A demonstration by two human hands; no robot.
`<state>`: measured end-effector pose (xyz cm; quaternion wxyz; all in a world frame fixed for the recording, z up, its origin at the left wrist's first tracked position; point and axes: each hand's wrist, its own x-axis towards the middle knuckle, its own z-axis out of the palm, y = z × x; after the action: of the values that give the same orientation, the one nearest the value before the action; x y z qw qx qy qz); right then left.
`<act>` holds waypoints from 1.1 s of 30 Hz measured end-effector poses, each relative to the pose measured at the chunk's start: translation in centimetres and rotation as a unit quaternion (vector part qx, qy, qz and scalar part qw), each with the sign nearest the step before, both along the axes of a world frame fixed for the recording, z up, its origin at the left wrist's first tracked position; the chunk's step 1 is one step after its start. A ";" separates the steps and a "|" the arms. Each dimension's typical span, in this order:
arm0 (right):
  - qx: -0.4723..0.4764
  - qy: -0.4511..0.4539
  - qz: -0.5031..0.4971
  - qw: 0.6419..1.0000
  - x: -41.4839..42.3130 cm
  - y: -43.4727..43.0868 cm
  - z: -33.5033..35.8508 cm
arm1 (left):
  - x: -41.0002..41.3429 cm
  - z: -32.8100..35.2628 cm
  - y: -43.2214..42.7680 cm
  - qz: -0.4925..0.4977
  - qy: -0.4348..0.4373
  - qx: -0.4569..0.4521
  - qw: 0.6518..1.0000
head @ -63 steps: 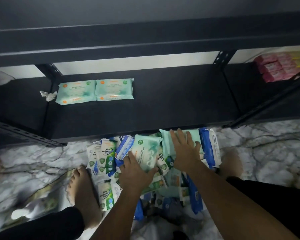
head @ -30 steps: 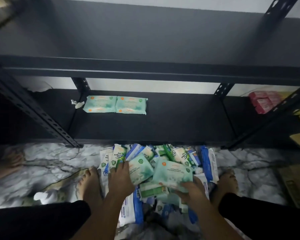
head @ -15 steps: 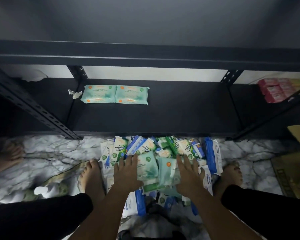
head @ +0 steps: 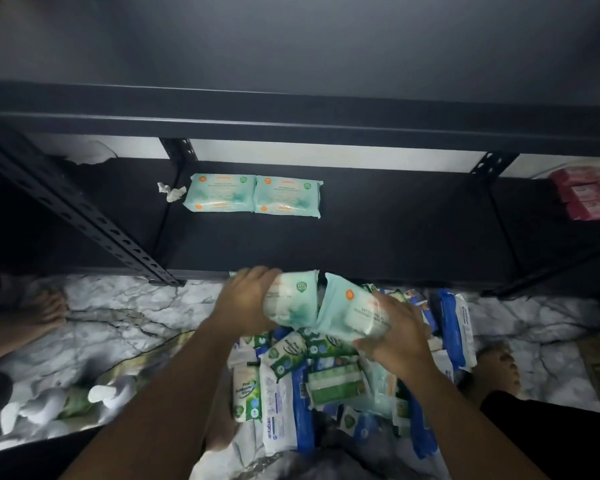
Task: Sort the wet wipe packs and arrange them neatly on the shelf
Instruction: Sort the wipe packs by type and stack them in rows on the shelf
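My left hand grips a mint-green wet wipe pack lifted above the pile. My right hand grips a second mint-green pack right beside it; the two packs nearly touch. Both hover just in front of the black lower shelf. Two matching mint-green packs lie side by side at the back left of that shelf. Under my hands a heap of mixed packs, green, white and blue, covers the floor.
A crumpled white tissue lies left of the shelved packs. Pink packs are stacked on the shelf section at far right. A slotted black upright slants at left. My bare feet flank the pile on the marble floor.
Both hands were resting flat on the pile; now each has closed round a mint-green pack and raised it toward the shelf edge.
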<state>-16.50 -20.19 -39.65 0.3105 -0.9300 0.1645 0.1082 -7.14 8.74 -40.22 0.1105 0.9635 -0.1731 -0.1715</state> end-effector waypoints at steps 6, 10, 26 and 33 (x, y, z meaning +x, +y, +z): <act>-0.064 -0.052 0.085 0.993 9.8 3.2 1.5 | 10.0 2.6 4.5 0.041 -0.038 0.045 0.997; -0.149 -0.070 0.115 0.980 20.2 5.8 1.2 | 17.6 3.8 7.2 0.026 -0.087 0.093 0.991; -0.176 0.055 0.209 0.961 37.3 12.6 -2.7 | 30.2 -1.0 9.7 0.071 -0.024 0.114 0.991; -0.262 0.074 0.286 0.919 36.2 11.8 -3.6 | 29.6 -3.3 9.7 0.042 -0.014 0.145 0.988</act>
<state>19.74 -8.40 -43.25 -0.0016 -0.9748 -0.0630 0.2142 22.46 18.45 -43.51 -0.0252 0.9782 -0.1071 -0.1763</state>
